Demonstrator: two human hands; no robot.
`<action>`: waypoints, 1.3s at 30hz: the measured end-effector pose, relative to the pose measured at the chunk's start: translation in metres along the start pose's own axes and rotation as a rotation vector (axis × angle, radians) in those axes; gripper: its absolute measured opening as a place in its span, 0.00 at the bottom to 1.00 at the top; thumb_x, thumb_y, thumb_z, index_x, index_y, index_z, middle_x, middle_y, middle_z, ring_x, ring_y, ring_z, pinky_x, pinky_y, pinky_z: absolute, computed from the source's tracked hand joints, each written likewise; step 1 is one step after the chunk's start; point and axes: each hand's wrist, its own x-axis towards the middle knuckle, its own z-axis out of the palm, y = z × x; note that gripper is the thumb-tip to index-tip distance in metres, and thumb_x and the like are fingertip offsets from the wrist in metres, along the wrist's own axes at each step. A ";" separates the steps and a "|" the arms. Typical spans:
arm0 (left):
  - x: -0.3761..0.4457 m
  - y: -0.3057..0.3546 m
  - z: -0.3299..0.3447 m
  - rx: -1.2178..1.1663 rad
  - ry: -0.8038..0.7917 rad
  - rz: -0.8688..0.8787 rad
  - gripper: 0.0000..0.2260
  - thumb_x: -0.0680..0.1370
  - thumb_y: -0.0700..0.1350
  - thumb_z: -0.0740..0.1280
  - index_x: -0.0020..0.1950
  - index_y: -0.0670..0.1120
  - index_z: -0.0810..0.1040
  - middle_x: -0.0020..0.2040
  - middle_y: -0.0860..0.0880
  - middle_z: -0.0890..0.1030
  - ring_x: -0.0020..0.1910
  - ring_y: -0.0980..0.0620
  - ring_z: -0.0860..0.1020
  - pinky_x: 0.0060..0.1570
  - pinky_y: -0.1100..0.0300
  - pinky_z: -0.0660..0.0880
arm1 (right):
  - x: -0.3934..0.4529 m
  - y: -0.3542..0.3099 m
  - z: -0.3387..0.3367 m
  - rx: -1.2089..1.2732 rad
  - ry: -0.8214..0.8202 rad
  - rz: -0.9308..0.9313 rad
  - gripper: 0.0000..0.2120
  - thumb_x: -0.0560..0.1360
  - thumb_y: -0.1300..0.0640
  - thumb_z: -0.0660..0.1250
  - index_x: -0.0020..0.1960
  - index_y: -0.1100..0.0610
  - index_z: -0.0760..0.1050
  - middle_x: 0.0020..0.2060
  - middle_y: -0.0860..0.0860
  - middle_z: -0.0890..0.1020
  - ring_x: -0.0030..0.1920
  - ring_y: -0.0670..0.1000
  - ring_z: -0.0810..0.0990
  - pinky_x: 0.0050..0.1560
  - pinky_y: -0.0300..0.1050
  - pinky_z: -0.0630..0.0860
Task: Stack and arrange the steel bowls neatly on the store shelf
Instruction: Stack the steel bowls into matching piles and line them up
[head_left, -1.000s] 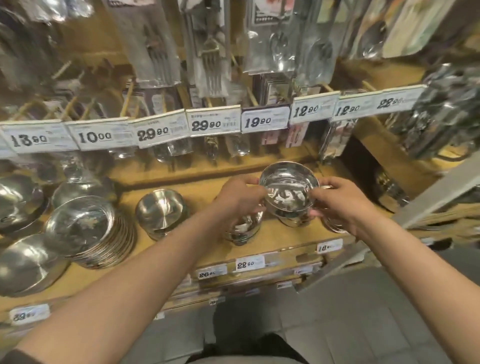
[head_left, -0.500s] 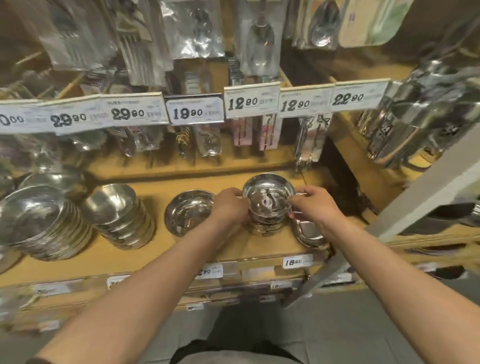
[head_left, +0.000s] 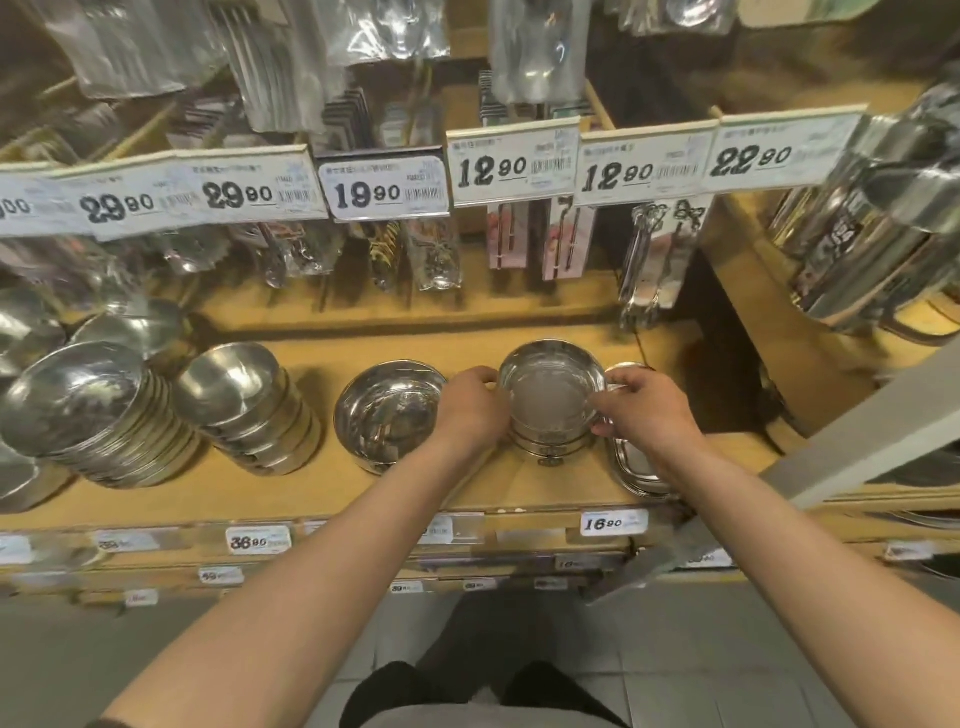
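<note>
A small steel bowl (head_left: 551, 391) sits on top of a short stack of like bowls (head_left: 549, 447) on the wooden shelf (head_left: 322, 483). My left hand (head_left: 470, 408) grips the top bowl's left rim, and my right hand (head_left: 647, 410) grips its right rim. A wider steel bowl (head_left: 384, 410) stands just left of my left hand. Further left a tilted stack of bowls (head_left: 249, 408) leans back, and a stack of broad shallow dishes (head_left: 98, 415) lies at the far left.
Flat steel trays (head_left: 636, 467) lie under my right wrist at the shelf's right end. Price tags (head_left: 511, 166) and hanging packed cutlery (head_left: 431, 254) fill the rail above. Steel mugs (head_left: 878, 228) crowd the right-hand shelf. A grey slanted post (head_left: 831, 457) crosses at the right.
The bowl in both hands has come down onto the short stack on the shelf. The view has swung right, so the shelf items now lie further left.
</note>
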 end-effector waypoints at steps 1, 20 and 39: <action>0.001 0.000 0.000 -0.003 -0.001 0.003 0.15 0.81 0.41 0.64 0.68 0.41 0.78 0.61 0.42 0.83 0.59 0.41 0.81 0.60 0.45 0.79 | 0.000 0.000 0.000 0.003 0.003 0.001 0.09 0.75 0.66 0.71 0.47 0.53 0.81 0.40 0.49 0.83 0.36 0.48 0.83 0.46 0.50 0.85; -0.036 0.028 -0.040 0.159 0.096 0.165 0.22 0.81 0.50 0.67 0.74 0.45 0.72 0.53 0.50 0.82 0.52 0.50 0.79 0.52 0.61 0.72 | -0.028 -0.033 -0.025 -0.039 0.069 -0.059 0.10 0.76 0.55 0.70 0.56 0.55 0.80 0.38 0.50 0.81 0.40 0.49 0.80 0.51 0.51 0.82; -0.076 -0.033 -0.229 -0.170 0.188 0.165 0.03 0.78 0.43 0.68 0.47 0.46 0.80 0.30 0.51 0.78 0.28 0.51 0.74 0.32 0.61 0.72 | -0.111 -0.074 -0.016 0.092 0.176 -0.178 0.11 0.76 0.54 0.66 0.46 0.63 0.76 0.33 0.47 0.81 0.35 0.45 0.81 0.39 0.42 0.81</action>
